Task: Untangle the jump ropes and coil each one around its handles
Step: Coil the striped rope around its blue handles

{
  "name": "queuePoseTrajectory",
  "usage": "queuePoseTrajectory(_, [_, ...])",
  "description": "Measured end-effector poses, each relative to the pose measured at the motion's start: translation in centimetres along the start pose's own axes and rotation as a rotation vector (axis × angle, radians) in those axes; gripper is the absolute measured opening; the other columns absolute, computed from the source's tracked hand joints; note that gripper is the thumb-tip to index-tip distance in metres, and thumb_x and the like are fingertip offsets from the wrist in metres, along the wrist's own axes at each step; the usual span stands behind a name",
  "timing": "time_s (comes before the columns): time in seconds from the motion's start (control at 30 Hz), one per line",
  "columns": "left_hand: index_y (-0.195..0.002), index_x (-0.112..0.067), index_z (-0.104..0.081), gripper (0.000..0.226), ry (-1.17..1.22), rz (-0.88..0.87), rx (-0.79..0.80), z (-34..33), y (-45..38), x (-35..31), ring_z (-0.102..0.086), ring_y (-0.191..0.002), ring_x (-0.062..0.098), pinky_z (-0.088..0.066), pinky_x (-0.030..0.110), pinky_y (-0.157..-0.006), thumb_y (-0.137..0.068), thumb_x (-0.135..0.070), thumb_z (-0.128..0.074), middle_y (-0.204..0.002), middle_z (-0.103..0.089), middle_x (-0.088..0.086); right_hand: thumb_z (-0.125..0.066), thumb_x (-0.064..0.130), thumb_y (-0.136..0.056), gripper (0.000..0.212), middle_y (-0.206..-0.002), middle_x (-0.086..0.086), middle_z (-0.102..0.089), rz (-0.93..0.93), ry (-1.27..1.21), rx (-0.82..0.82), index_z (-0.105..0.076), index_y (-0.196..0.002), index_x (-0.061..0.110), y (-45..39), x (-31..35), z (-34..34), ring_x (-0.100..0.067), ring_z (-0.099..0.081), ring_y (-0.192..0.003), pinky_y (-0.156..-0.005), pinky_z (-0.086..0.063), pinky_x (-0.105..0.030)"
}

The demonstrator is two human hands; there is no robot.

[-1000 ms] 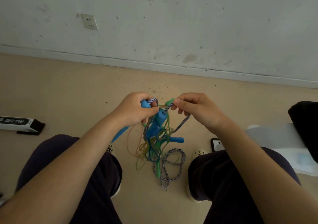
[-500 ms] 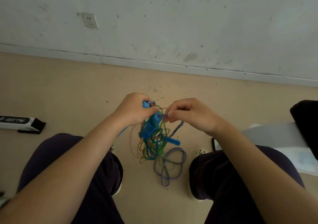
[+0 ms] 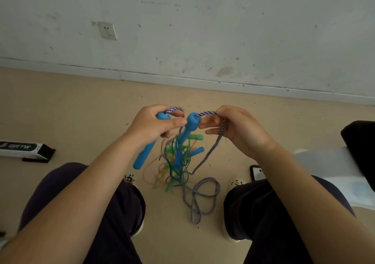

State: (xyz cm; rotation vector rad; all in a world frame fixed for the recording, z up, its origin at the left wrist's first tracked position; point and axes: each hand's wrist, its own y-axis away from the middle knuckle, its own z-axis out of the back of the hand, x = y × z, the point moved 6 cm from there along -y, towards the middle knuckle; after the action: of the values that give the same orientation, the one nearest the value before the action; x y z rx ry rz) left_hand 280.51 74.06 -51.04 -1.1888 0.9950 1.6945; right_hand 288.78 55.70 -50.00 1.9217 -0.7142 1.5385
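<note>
Between the person's knees, above the beige floor (image 3: 60, 109), both hands hold a knot of jump ropes. Counted by colour, at least four cords show: one blue-and-white braided rope (image 3: 203, 198), one thin blue cord (image 3: 172, 168), one green (image 3: 189, 142) and one orange (image 3: 149, 170); how many ropes these make cannot be told. Four blue handles are visible, and at least one green one. The left hand (image 3: 151, 126) grips a long blue handle (image 3: 145, 155) with fingers curled round its top. The right hand (image 3: 237, 129) pinches the braided rope where it leaves a second blue handle (image 3: 191, 123). Most of the tangle (image 3: 176, 162) hangs in mid-air, its crossings too dense to trace; the braided rope's loose loops lie on the floor. A phone (image 3: 256, 172) is half hidden by the right leg, a black-and-white box (image 3: 22, 148) is cut by the left edge. Bare floor runs on to the wall (image 3: 203, 30).
</note>
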Motion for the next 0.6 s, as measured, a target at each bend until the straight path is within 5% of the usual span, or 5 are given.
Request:
queuePoseTrajectory(0.13, [-0.119, -0.028, -0.068, 0.056, -0.041, -0.05, 0.246, -1.7, 0.5, -0.1, -0.065, -0.081, 0.001, -0.051, 0.017, -0.069, -0.066, -0.031, -0.088, -0.099, -0.071, -0.013, -0.036, 0.016, -0.094, 0.03, -0.07, -0.02, -0.065, -0.029, -0.122, 0.03, -0.037, -0.064, 0.014, 0.0, 0.1, -0.4, -0.036, -0.065, -0.082, -0.076, -0.054, -0.035])
queuePoseTrajectory(0.23, [-0.128, -0.04, -0.061, 0.076, -0.097, -0.083, 0.297, -2.7, 0.6, 0.3, -0.064, -0.096, 0.001, -0.052, 0.025, -0.088, -0.058, -0.043, -0.092, -0.11, -0.068, -0.018, -0.04, 0.02, -0.082, 0.023, -0.054, -0.015, -0.048, -0.094, -0.194, 0.122, -0.033, -0.06, 0.017, 0.3, -0.1, -1.2, -0.031, -0.05, -0.061, -0.068, -0.049, -0.034])
queuePoseTrajectory(0.4, [-0.13, -0.042, -0.059, 0.077, 0.012, -0.123, 0.323, -2.8, 0.6, -0.1, -0.064, -0.114, 0.012, -0.054, 0.033, -0.097, -0.062, -0.034, -0.093, -0.121, -0.066, -0.01, -0.052, 0.023, -0.09, 0.043, -0.044, -0.006, -0.037, -0.105, -0.104, 0.191, -0.046, -0.048, 0.016, 0.8, -0.3, -1.8, -0.023, -0.041, -0.05, -0.062, -0.043, -0.031])
queuePoseTrajectory(0.6, [-0.121, -0.034, -0.063, 0.057, 0.06, -0.101, 0.327, -3.3, 0.9, -0.4, -0.069, -0.105, 0.009, -0.054, 0.023, -0.087, -0.073, -0.014, -0.086, -0.115, -0.071, -0.011, -0.06, 0.022, -0.092, 0.032, -0.063, -0.013, -0.059, -0.031, 0.108, 0.097, -0.055, -0.062, 0.01, 0.1, -0.2, -0.9, -0.026, -0.058, -0.061, -0.067, -0.051, -0.03])
